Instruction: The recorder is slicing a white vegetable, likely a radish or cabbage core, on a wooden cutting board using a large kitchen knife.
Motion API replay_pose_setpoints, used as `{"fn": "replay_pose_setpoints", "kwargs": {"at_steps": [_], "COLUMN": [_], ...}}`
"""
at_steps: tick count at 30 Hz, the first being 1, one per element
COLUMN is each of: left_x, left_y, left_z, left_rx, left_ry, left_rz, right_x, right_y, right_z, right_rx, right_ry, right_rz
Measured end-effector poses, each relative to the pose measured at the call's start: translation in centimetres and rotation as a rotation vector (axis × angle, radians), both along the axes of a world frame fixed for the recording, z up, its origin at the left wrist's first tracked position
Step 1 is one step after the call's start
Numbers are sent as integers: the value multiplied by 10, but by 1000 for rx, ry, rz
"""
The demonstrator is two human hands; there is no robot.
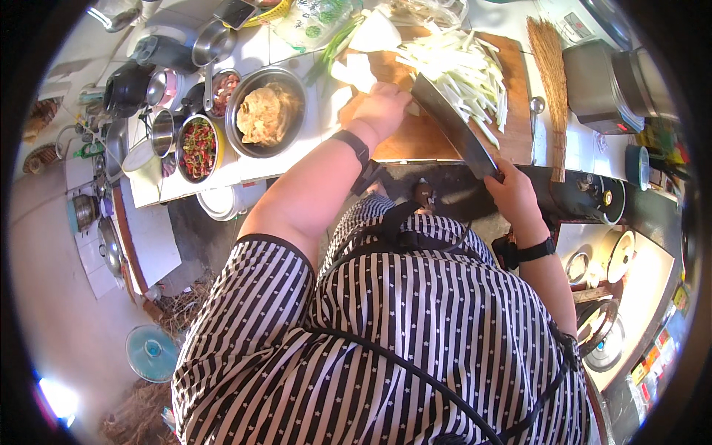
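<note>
My right hand [513,192] grips the handle of a broad dark cleaver [453,125], whose blade slants up and left over the wooden cutting board [403,139]. Beside the blade's far end, my left hand [385,108] is bunched with fingers bent down onto a small pale vegetable piece [413,109], mostly hidden under them. A heap of pale green-white vegetable strips [459,69] covers the board's right half. Larger white vegetable chunks [356,72] lie just beyond my left hand, and a big white cut piece [375,32] sits behind them.
Left of the board stand a steel bowl of tan, dough-like food [267,117], a bowl of chopped red and green peppers [198,149] and a bowl of diced meat-like pieces [225,89]. Green onions [340,44] lie behind. A straw brush [548,83] and spoon [537,105] flank the right.
</note>
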State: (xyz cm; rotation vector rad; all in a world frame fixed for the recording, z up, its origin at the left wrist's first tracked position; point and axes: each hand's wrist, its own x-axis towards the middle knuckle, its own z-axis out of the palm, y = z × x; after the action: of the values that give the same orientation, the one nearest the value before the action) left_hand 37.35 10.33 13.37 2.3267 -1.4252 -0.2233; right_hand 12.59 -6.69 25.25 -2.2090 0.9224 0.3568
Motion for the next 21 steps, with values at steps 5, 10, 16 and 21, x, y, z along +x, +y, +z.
{"fn": "replay_pose_setpoints", "kwargs": {"at_steps": [5,10,16,21], "left_x": [-27,-31,-35,-37], "left_y": [4,11,9,9], "left_z": [-1,-11,-11,-11], "left_rx": [-74,-209,-199,-206], "left_ry": [138,39,-15,-27], "left_rz": [-150,-86,-47,-41], "right_x": [0,-5,-7,-6], "right_y": [-4,5,24,26], "right_z": [7,18,19,20], "right_rx": [-18,-110,-181,-205], "right_ry": [-6,26,-41,-36], "right_rz": [22,157,230,263]}}
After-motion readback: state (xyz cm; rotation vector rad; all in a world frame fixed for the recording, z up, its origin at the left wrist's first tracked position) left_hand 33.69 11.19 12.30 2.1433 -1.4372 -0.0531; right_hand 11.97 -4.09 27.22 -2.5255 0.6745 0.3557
